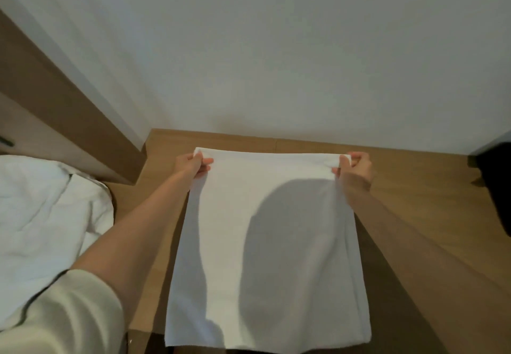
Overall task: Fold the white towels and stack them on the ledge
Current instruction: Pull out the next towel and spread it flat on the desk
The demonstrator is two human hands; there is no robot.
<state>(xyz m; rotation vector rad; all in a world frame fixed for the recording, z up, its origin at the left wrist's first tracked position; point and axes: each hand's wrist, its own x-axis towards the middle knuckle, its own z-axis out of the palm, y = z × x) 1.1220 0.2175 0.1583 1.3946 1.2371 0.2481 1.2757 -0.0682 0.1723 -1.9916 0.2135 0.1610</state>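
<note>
Left hand: my left hand (193, 166) pinches the far left corner of the white towel (265, 245), thumb on top, fingers curled beneath the cloth.
Right hand: my right hand (355, 169) nips the far right corner the same way, a small bunch of cloth caught between thumb and fingers.
Towel: stretched flat between my two grips, it runs from my fingers back toward my body over the wooden ledge (409, 187); its near edge hangs past the ledge's front.
Shadow: a rounded dark shape lies on the cloth, nearer my right hand.
Left of my left arm: rumpled white bedding (41, 210).
Beyond my fingers: a plain white wall (276, 49).
</note>
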